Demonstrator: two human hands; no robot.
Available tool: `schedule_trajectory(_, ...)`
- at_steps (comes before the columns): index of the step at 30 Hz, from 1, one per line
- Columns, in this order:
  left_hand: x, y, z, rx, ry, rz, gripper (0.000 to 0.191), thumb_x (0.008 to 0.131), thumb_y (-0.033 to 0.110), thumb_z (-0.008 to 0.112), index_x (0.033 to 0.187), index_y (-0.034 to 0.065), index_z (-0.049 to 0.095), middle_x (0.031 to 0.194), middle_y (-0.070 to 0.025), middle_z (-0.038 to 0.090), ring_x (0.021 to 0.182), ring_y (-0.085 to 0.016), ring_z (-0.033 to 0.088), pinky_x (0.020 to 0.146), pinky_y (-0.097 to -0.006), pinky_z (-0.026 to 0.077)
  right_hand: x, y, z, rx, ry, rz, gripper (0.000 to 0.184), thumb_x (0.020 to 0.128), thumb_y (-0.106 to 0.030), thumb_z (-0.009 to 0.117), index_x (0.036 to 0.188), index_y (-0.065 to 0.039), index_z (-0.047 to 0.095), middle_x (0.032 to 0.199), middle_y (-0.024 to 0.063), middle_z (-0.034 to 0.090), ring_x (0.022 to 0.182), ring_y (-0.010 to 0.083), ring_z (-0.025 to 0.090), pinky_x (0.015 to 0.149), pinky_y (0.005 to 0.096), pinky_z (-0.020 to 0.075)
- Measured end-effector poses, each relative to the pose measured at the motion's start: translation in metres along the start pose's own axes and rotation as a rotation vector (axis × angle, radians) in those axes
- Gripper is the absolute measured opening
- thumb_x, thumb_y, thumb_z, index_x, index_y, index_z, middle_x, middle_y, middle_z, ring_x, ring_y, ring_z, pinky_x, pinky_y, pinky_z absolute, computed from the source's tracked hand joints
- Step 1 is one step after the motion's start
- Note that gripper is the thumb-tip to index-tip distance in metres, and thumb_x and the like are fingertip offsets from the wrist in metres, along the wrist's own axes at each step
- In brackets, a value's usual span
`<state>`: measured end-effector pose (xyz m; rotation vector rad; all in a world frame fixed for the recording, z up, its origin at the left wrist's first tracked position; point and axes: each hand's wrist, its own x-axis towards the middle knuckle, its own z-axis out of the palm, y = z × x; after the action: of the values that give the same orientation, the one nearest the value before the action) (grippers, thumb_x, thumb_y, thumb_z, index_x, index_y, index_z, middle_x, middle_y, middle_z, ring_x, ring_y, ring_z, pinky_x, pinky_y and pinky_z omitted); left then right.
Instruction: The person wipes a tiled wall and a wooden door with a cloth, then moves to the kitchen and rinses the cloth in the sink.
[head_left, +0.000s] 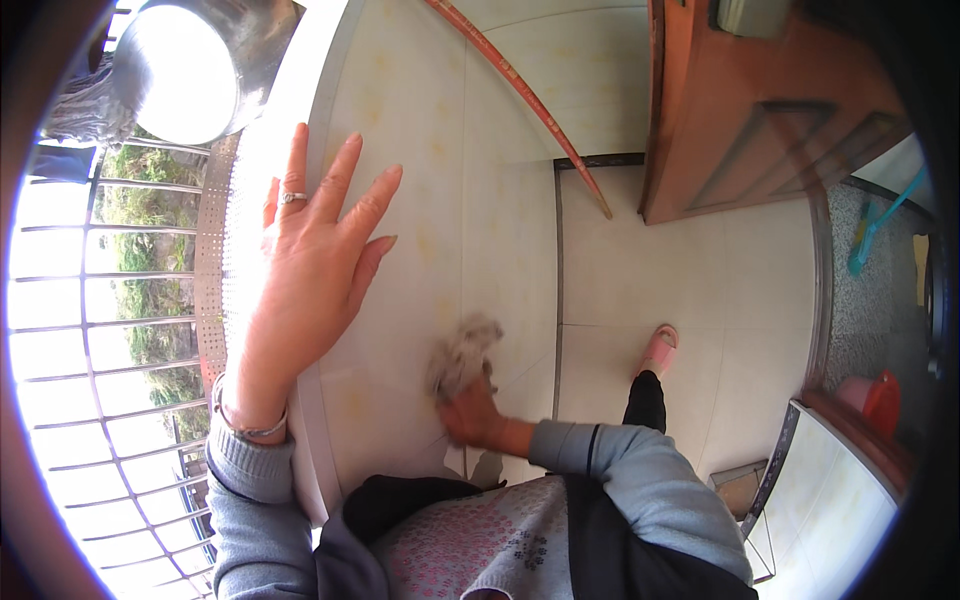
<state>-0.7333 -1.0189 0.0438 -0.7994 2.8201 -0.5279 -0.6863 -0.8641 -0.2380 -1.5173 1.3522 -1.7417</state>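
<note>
My left hand (319, 247) is open with its fingers spread, over the edge of the bright window sill (311, 420). A ring and a bracelet show on it; I cannot tell whether the palm touches the sill. Lower down, my right hand (474, 417) grips a crumpled, beige-grey cloth (466, 351) at the tiled wall (412, 262). Both that hand and the cloth are blurred. The wall tiles are pale with faint yellow patches.
Left of the sill stand metal window bars (142, 277) and a shiny metal basin (180, 75). A long red pole (517, 82) slants down the wall. A brown door (757, 127) stands ajar. My pink slipper (662, 347) is on the floor tiles (645, 270); beyond lies a blue broom (870, 236).
</note>
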Motion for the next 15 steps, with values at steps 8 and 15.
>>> schedule_trajectory(8, 0.000, -0.003, 0.005, -0.067, 0.076, 0.010, 0.045, 0.093, 0.007, 0.059, 0.137, 0.0104, 0.055, 0.156, -0.0127, 0.034, 0.149, -0.039, 0.014, 0.116, -0.0498, 0.025, 0.027, -0.004, 0.004, 0.269, 0.005, -0.020, 0.037, 0.082, -0.019, 0.066, 0.111, 0.003, 0.063, 0.143, 0.0354, 0.037, 0.138, 0.0487, 0.032, 0.112, 0.0578, 0.0263)
schedule_trajectory(15, -0.001, 0.000, 0.001, -0.074, 0.019, -0.026, 0.043, 0.092, 0.006, 0.059, 0.135, 0.0084, 0.056, 0.155, -0.0115, 0.036, 0.149, -0.038, 0.014, 0.116, -0.0499, 0.025, 0.259, 0.046, -0.043, 0.238, 0.383, -0.042, 0.023, 0.093, -0.016, 0.057, 0.093, 0.007, 0.063, 0.145, 0.0397, 0.030, 0.130, 0.0536, 0.036, 0.109, 0.0518, 0.0311)
